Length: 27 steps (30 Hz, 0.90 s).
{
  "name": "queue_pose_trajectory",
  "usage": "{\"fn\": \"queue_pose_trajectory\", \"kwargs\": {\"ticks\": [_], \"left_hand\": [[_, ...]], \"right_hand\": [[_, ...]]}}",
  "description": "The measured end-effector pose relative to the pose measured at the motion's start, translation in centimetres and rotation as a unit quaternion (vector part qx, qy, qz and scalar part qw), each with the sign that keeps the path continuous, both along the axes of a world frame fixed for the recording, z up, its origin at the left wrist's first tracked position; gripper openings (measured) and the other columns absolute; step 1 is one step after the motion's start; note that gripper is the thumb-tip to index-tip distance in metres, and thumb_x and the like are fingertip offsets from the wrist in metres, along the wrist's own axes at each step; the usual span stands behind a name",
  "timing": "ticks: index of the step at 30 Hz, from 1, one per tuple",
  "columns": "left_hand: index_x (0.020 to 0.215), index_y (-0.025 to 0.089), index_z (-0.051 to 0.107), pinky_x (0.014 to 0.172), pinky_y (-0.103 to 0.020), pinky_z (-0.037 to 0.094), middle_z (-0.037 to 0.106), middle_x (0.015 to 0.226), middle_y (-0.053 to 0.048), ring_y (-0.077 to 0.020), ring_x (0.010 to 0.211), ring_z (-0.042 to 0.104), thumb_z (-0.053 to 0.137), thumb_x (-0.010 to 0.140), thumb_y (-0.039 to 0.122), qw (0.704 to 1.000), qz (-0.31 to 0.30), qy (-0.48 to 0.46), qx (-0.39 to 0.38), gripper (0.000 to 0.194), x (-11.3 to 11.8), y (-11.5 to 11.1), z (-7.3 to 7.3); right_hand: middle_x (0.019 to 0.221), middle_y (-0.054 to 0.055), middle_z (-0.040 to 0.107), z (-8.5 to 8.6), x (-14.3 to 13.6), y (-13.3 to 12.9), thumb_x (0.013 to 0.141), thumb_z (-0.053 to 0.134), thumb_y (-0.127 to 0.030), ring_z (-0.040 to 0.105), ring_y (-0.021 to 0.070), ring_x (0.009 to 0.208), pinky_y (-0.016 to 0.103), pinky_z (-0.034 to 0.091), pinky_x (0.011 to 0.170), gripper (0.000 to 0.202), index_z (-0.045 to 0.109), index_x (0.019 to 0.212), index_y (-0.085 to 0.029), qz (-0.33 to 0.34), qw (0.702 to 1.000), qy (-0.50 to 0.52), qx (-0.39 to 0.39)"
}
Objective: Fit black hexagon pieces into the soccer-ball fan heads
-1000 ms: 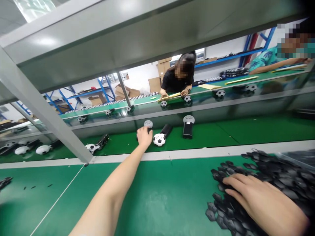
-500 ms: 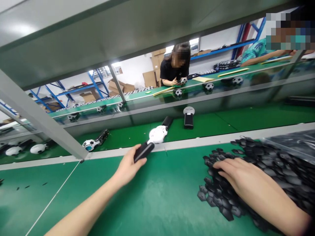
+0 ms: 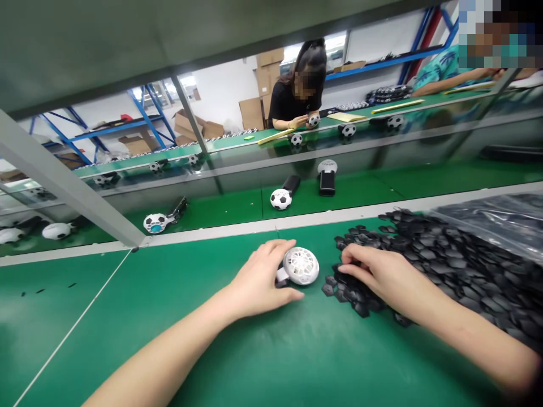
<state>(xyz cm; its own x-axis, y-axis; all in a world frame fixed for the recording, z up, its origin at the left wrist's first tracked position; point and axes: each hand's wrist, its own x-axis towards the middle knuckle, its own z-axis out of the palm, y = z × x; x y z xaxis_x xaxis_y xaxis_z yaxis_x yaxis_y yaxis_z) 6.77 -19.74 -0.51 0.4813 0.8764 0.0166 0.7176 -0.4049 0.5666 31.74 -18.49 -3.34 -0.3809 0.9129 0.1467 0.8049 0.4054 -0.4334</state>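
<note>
My left hand (image 3: 263, 280) curls around a white handheld fan (image 3: 302, 265) with a round slotted grille. Its fingers cover most of the fan's handle, and the head lies low over the green tabletop (image 3: 212, 345). To the right, my right hand (image 3: 369, 268) is in a pinch at the left edge of a heap of small black pentagon pieces (image 3: 458, 260). Dark pieces lie at the fingertips, and whatever is pinched there is hidden.
Beyond the pale rail run a green conveyor belt (image 3: 237, 212), a soccer-ball fan (image 3: 281, 199) and another fan (image 3: 327, 178). A slanted post (image 3: 76, 181) stands left. A clear plastic bag (image 3: 500, 220) lies behind the heap. A co-worker (image 3: 299, 90) sits opposite.
My left hand has brought the fan from over the rail back to the tabletop, nearer my right hand. My right hand has shifted left to the heap's edge, its fingers now pinched.
</note>
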Motion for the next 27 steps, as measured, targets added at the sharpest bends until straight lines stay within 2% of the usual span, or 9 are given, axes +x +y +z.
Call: {"fn": "queue_pose_trajectory", "kwargs": {"ticks": [2, 4, 6, 8, 11, 15, 20, 24, 27], "left_hand": [[0.135, 0.027, 0.029, 0.097, -0.045, 0.037, 0.042, 0.132, -0.009, -0.0293, 0.118, 0.044, 0.064, 0.071, 0.03, 1.0, -0.013, 0.017, -0.017, 0.074, 1.0, 0.7, -0.4], [0.136, 0.026, 0.025, 0.093, -0.045, 0.04, 0.044, 0.13, -0.01, -0.0303, 0.114, 0.048, 0.06, 0.074, 0.028, 0.999, -0.004, 0.04, -0.022, 0.072, 1.5, 0.8, -0.7], [0.137, 0.025, 0.023, 0.091, -0.044, 0.042, 0.043, 0.13, -0.011, -0.0311, 0.112, 0.049, 0.058, 0.075, 0.028, 0.998, 0.009, 0.049, -0.023, 0.072, 1.6, 0.4, -1.0], [0.137, 0.025, 0.022, 0.09, -0.043, 0.043, 0.042, 0.13, -0.011, -0.0307, 0.111, 0.05, 0.058, 0.075, 0.028, 0.998, 0.011, 0.048, -0.029, 0.072, 1.5, -0.2, -1.1], [0.137, 0.025, 0.021, 0.091, -0.042, 0.042, 0.041, 0.131, -0.01, -0.0301, 0.111, 0.049, 0.057, 0.075, 0.028, 0.999, 0.003, 0.047, -0.024, 0.072, 1.4, -0.6, -1.2], [0.137, 0.026, 0.02, 0.088, -0.042, 0.043, 0.041, 0.131, -0.01, -0.03, 0.108, 0.051, 0.056, 0.075, 0.028, 0.998, 0.009, 0.064, -0.013, 0.072, 1.7, -0.8, -1.3], [0.136, 0.026, 0.023, 0.088, -0.043, 0.042, 0.044, 0.127, -0.009, -0.0303, 0.105, 0.052, 0.057, 0.075, 0.027, 0.998, 0.02, 0.065, 0.011, 0.07, 2.0, -1.0, -1.4], [0.135, 0.028, 0.026, 0.087, -0.042, 0.042, 0.046, 0.126, -0.009, -0.0298, 0.107, 0.05, 0.064, 0.07, 0.036, 0.999, 0.021, 0.039, 0.007, 0.077, 1.9, -1.0, -1.5], [0.134, 0.028, 0.029, 0.089, -0.041, 0.042, 0.047, 0.125, -0.008, -0.029, 0.109, 0.05, 0.065, 0.068, 0.042, 1.0, 0.013, 0.027, 0.002, 0.076, 1.9, -0.9, -1.3]], "right_hand": [[0.08, 0.0, 0.058, 0.1, 0.0, -0.1, 0.086, 0.048, -0.032, 0.055, 0.0162, 0.067, 0.027, 0.041, 0.06, 0.014, 0.05, 0.076, -0.023, 0.008, 0.999, 0.017, 0.026], [0.083, 0.001, 0.058, 0.3, -0.3, -0.2, 0.085, 0.049, -0.033, 0.055, 0.0167, 0.07, 0.028, 0.042, 0.063, 0.015, 0.051, 0.075, -0.023, 0.011, 0.998, 0.051, 0.031], [0.075, 0.0, 0.058, 0.3, -0.8, -0.5, 0.085, 0.05, -0.035, 0.055, 0.0161, 0.067, 0.027, 0.043, 0.061, 0.016, 0.052, 0.075, -0.023, 0.008, 0.994, 0.108, -0.009], [0.073, 0.0, 0.06, 0.4, -1.5, -1.0, 0.085, 0.05, -0.035, 0.057, 0.0158, 0.066, 0.026, 0.045, 0.059, 0.013, 0.055, 0.084, -0.023, 0.014, 0.982, 0.174, -0.075], [0.086, 0.002, 0.063, 0.6, -2.3, -1.6, 0.086, 0.048, -0.031, 0.06, 0.0174, 0.078, 0.028, 0.048, 0.068, 0.016, 0.06, 0.095, -0.024, 0.059, 0.972, 0.196, -0.117], [0.088, 0.001, 0.063, 0.9, -2.7, -2.3, 0.087, 0.047, -0.026, 0.059, 0.0175, 0.083, 0.03, 0.047, 0.077, 0.016, 0.063, 0.087, -0.025, 0.096, 0.978, 0.172, -0.075], [0.085, 0.003, 0.062, 1.1, -3.0, -3.0, 0.086, 0.05, -0.026, 0.058, 0.0179, 0.082, 0.029, 0.047, 0.072, 0.016, 0.065, 0.089, -0.025, 0.093, 0.983, 0.16, 0.008], [0.085, 0.003, 0.065, 0.9, -3.5, -3.3, 0.086, 0.048, -0.024, 0.059, 0.0183, 0.081, 0.03, 0.048, 0.073, 0.017, 0.065, 0.09, -0.025, 0.103, 0.981, 0.163, -0.006], [0.086, 0.004, 0.063, 0.7, -3.8, -3.5, 0.085, 0.049, -0.022, 0.058, 0.0188, 0.081, 0.032, 0.048, 0.072, 0.017, 0.065, 0.087, -0.025, 0.108, 0.983, 0.152, 0.0]]}}
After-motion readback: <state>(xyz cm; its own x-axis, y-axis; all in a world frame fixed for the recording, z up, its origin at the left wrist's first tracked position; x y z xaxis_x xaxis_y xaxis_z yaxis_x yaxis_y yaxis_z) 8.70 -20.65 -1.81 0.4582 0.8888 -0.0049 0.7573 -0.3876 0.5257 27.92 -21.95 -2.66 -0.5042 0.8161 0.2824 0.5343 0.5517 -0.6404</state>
